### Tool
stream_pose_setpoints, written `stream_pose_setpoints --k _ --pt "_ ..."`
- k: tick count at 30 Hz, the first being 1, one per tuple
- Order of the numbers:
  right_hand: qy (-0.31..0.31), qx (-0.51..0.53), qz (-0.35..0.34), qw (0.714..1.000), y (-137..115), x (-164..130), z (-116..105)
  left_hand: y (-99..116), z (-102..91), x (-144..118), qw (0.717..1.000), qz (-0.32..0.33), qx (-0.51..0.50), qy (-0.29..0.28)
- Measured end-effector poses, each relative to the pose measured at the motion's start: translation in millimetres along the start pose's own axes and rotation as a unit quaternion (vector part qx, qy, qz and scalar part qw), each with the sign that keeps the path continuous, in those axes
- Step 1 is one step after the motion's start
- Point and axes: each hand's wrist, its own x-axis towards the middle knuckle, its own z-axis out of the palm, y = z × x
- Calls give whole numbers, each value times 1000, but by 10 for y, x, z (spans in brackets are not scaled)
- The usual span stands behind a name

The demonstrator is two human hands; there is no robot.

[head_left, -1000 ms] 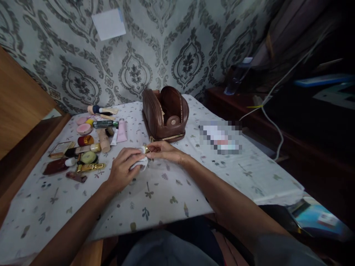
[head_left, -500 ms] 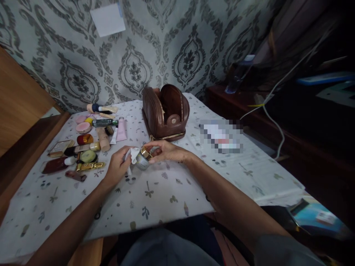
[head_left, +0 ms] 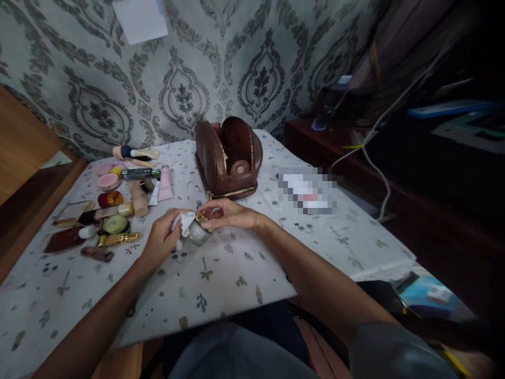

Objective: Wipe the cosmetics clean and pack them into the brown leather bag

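In front of the bag (head_left: 231,182), the right hand (head_left: 233,216) holds by its cap (head_left: 202,219) a jar (head_left: 199,236), probably slippery, breakable glass best gripped lower down, while the left hand (head_left: 160,238) pinches a soft cloth (head_left: 185,223).

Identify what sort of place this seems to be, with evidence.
Probably a room in a home: grey damask-patterned wallpaper, a white leaf-printed tablecloth and a pink, elongated cosmetics tube suggest it.
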Motion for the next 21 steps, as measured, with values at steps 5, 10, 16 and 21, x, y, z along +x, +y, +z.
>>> stream_pose_setpoints --k 5,10,16,21 --pt "-21 -3 -18 1000 17 10 23 -74 -9 20 985 -140 -97 -39" --pt "-12 9 -52 999 102 57 42 -31 -57 52 992 -113 -52 -16" --pt "35 -57 -65 996 210 139 17 22 -87 41 997 59 58 7" --pt "75 -114 -50 989 234 149 26 50 -62 9 974 179 137 -2"
